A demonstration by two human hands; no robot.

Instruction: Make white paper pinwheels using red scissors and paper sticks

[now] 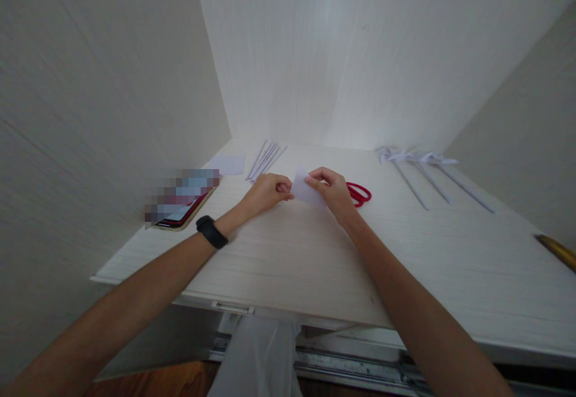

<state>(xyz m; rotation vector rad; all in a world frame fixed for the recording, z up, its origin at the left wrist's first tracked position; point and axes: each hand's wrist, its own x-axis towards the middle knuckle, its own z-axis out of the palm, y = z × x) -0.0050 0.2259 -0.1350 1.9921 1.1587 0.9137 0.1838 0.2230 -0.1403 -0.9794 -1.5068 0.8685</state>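
A small white piece of paper [304, 189] is held up above the desk between my two hands. My left hand [269, 192] pinches its left corner with thumb and fingers. My right hand [330, 188] grips the paper's right side, the thumb lying on its face. Just behind the right hand lie scissors with red handles [360, 194]; their blades are hidden. Several thin rolled paper sticks [269, 158] lie beyond my left hand. A flat white sheet [228, 164] is to the left of the sticks.
At the left wall a phone [182, 205] rests tilted, its screen partly blurred out. Several paper sticks with folded paper tops [418, 169] lie at the back right. A golden object [555, 252] sits at the right edge. Walls enclose the white desk [288, 265] on three sides.
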